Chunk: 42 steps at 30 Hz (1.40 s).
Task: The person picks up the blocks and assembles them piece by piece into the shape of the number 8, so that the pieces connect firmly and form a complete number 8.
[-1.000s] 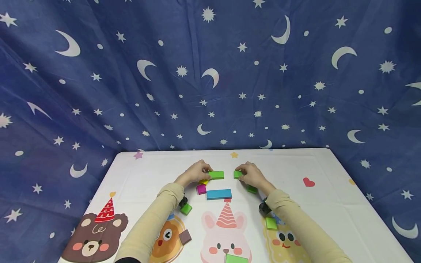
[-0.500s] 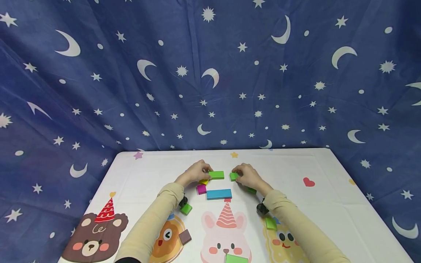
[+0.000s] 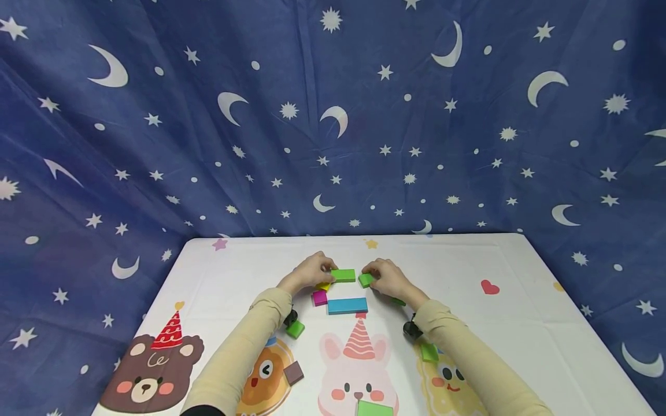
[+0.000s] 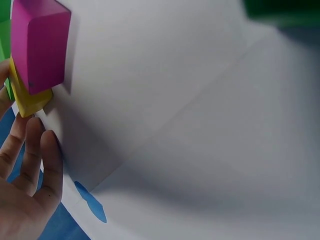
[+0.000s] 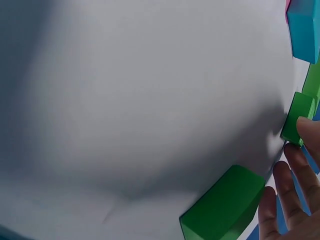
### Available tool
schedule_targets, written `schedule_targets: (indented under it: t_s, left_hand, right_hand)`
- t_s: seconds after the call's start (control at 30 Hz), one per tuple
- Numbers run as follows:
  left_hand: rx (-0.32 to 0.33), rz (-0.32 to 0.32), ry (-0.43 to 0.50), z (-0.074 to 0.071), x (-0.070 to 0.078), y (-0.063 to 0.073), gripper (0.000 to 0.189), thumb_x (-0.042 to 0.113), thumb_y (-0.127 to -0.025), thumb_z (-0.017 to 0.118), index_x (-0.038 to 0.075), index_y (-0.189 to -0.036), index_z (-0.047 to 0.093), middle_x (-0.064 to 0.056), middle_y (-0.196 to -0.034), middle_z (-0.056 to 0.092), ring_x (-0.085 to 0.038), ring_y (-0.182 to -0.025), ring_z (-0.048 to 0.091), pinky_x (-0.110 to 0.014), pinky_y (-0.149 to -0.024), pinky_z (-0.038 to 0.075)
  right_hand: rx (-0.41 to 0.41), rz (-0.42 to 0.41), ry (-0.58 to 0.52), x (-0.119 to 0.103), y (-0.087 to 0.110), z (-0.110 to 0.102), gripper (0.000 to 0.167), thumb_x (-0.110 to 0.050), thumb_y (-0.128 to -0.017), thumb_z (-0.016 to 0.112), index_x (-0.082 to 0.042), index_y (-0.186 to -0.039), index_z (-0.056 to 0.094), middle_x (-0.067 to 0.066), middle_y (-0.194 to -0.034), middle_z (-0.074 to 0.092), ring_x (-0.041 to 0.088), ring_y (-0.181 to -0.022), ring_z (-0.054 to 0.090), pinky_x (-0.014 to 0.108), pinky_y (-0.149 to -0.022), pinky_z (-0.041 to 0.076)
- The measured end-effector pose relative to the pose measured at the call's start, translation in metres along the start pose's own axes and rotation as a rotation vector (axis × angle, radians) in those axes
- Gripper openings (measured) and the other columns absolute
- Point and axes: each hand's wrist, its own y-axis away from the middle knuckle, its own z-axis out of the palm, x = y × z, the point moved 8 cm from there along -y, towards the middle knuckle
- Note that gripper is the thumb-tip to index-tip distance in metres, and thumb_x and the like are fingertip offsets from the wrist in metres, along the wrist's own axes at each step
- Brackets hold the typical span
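Observation:
At the left end of a long green block [image 3: 343, 275], my left hand [image 3: 312, 271] pinches it between thumb and fingers. A yellow block [image 4: 30, 102] lies right beside those fingers, partly hidden in the head view, with a magenta block [image 4: 45, 47] against it. My right hand [image 3: 389, 278] pinches a small green block [image 3: 366, 281], thumb on its near side. That block is slightly turned and sits just right of the long green one, a narrow gap between them in the head view. Another green block [image 5: 225, 205] lies under the right wrist.
A blue block [image 3: 347, 306] lies in front of both hands. Closer to me are a green block [image 3: 295, 329] by the left wrist, a brown block [image 3: 293, 373], a green block [image 3: 374, 409] and one [image 3: 429, 353] by the right forearm. A starry curtain [image 3: 333, 144] hangs behind the table.
My right hand has slid left with the small green block, bringing it closer to the long green block and turning it slightly. The left hand has stayed in place.

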Motion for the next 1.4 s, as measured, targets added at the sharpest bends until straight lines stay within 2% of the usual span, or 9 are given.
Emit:
schedule_targets:
  t_s: [0.47, 1.13, 1.4]
  left_hand:
    - [-0.002, 0.001, 0.004, -0.001, 0.0018, 0.0006, 0.024, 0.013, -0.082, 0.072, 0.011, -0.106, 0.072, -0.01, -0.103, 0.057, -0.018, -0.091, 0.053, -0.03, -0.081, 0.044]
    - [0.005, 0.029, -0.033, 0.0, 0.0013, 0.0002, 0.025, 0.015, -0.082, 0.073, 0.01, -0.106, 0.072, -0.011, -0.102, 0.058, -0.019, -0.091, 0.056, -0.032, -0.083, 0.047]
    - [0.014, 0.037, -0.034, 0.0002, 0.0025, 0.0006, 0.025, 0.014, -0.081, 0.073, 0.009, -0.106, 0.072, -0.009, -0.1, 0.058, -0.019, -0.092, 0.057, -0.034, -0.083, 0.047]
  right_hand:
    - [-0.009, -0.057, -0.021, -0.0061, -0.0035, 0.0049, 0.036, 0.007, -0.074, 0.068, -0.01, -0.106, 0.072, 0.005, -0.103, 0.068, 0.017, -0.088, 0.051, 0.037, -0.082, 0.044]
    - [-0.002, -0.051, -0.026, -0.0088, 0.0008, 0.0039, 0.037, 0.007, -0.074, 0.069, -0.01, -0.107, 0.071, 0.005, -0.103, 0.067, 0.017, -0.086, 0.049, 0.036, -0.081, 0.043]
    - [0.006, -0.036, -0.031, -0.0053, 0.0007, 0.0005, 0.037, 0.004, -0.074, 0.07, -0.01, -0.109, 0.07, 0.005, -0.103, 0.066, 0.019, -0.093, 0.055, 0.039, -0.087, 0.046]
